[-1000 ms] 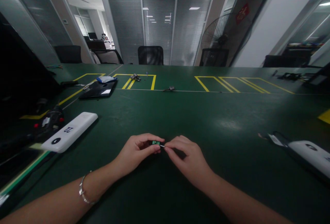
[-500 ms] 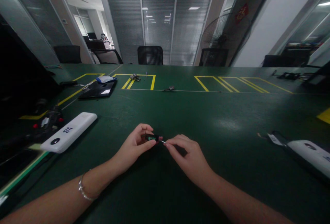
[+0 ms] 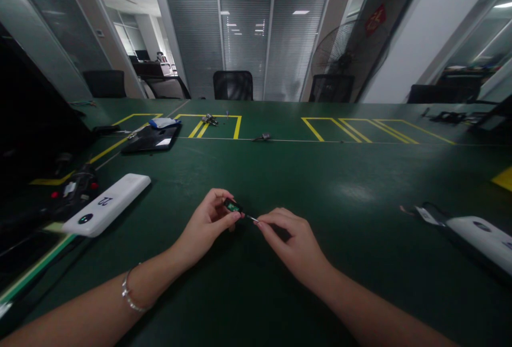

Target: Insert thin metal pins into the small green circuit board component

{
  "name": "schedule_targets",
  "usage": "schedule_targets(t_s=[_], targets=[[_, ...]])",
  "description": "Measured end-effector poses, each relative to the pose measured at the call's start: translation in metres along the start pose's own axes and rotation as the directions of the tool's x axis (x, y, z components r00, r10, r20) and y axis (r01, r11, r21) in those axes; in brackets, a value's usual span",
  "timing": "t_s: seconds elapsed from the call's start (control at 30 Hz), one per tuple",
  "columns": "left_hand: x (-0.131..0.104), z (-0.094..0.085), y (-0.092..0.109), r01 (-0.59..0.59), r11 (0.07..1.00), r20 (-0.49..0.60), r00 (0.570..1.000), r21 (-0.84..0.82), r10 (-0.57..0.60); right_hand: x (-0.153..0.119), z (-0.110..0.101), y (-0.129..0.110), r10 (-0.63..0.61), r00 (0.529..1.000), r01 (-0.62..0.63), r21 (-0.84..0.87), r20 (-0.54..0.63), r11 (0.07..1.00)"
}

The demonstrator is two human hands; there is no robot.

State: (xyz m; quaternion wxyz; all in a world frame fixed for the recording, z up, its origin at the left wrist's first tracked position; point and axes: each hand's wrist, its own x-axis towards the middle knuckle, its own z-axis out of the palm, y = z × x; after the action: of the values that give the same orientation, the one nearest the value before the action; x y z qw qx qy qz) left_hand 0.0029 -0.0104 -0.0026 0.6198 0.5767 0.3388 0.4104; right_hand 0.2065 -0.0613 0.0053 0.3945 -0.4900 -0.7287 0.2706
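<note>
The left hand (image 3: 208,219) has its grip closed around a small black and green thing (image 3: 232,206), up above the green counter (image 3: 256,171). The right hand (image 3: 294,235) pinches a thin shiny stick (image 3: 253,218) in its fingertips. The stick points at the small thing, but I cannot tell if they touch. A white box with "22" (image 3: 108,204) lies off to the left.

The sole view looks out from the person's head, facing forward and down over the near hands and the green counter (image 3: 280,171). Its far background takes in glass partitions (image 3: 244,27).
</note>
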Motion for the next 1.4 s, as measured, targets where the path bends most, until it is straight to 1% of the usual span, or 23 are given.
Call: schedule_targets(t_s=[0.1, 0.17, 0.3, 0.37, 0.47, 0.53, 0.67, 0.73, 0.83, 0.93, 1.17, 1.4], targets=[[-0.001, -0.001, 0.003, 0.015, 0.998, 0.032, 0.999, 0.066, -0.017, 0.0, 0.0, 0.0, -0.009, 1.0, 0.009, 0.003, -0.007, 1.0], [-0.003, -0.001, 0.006, 0.01, 0.987, 0.058, 0.998, 0.158, -0.02, 0.0, 0.0, 0.0, -0.012, 1.0, 0.012, 0.003, -0.007, 1.0], [-0.006, -0.001, 0.01, -0.091, 0.926, 0.112, 0.992, 0.367, 0.053, 0.0, 0.001, 0.002, -0.014, 1.0, 0.014, -0.006, -0.014, 1.0], [-0.007, 0.0, 0.012, -0.141, 0.898, 0.154, 0.985, 0.416, 0.083, -0.001, 0.001, 0.002, -0.018, 1.0, 0.018, -0.011, -0.014, 1.0], [-0.009, 0.003, 0.014, -0.173, 0.87, 0.211, 0.974, 0.461, 0.082, -0.001, 0.002, 0.003, -0.029, 1.0, 0.029, -0.029, -0.008, 0.999], [-0.01, 0.004, 0.015, -0.188, 0.859, 0.228, 0.97, 0.477, 0.085, -0.001, 0.003, 0.003, -0.035, 0.999, 0.035, -0.044, -0.008, 0.998], [-0.011, 0.005, 0.015, -0.215, 0.856, 0.195, 0.971, 0.47, 0.137, -0.001, 0.004, 0.004, -0.039, 0.999, 0.038, -0.071, -0.009, 0.997], [-0.011, 0.005, 0.015, -0.248, 0.831, 0.201, 0.965, 0.498, 0.167, -0.001, 0.004, 0.003, -0.036, 0.999, 0.035, -0.083, -0.012, 0.996], [-0.01, 0.006, 0.017, -0.304, 0.768, 0.227, 0.951, 0.564, 0.209, -0.001, 0.003, 0.002, -0.033, 0.999, 0.032, -0.101, -0.009, 0.994], [-0.009, 0.006, 0.018, -0.312, 0.74, 0.219, 0.95, 0.596, 0.224, -0.001, 0.003, 0.002, -0.032, 0.999, 0.031, -0.099, -0.011, 0.995], [-0.008, 0.002, 0.013, -0.324, 0.769, 0.202, 0.946, 0.551, 0.254, -0.001, 0.002, 0.003, -0.034, 0.999, 0.035, -0.04, 0.013, 0.999], [-0.007, 0.002, 0.013, -0.301, 0.799, 0.192, 0.953, 0.521, 0.234, -0.001, 0.003, 0.003, -0.047, 0.999, 0.047, 0.0, 0.016, 0.999]])
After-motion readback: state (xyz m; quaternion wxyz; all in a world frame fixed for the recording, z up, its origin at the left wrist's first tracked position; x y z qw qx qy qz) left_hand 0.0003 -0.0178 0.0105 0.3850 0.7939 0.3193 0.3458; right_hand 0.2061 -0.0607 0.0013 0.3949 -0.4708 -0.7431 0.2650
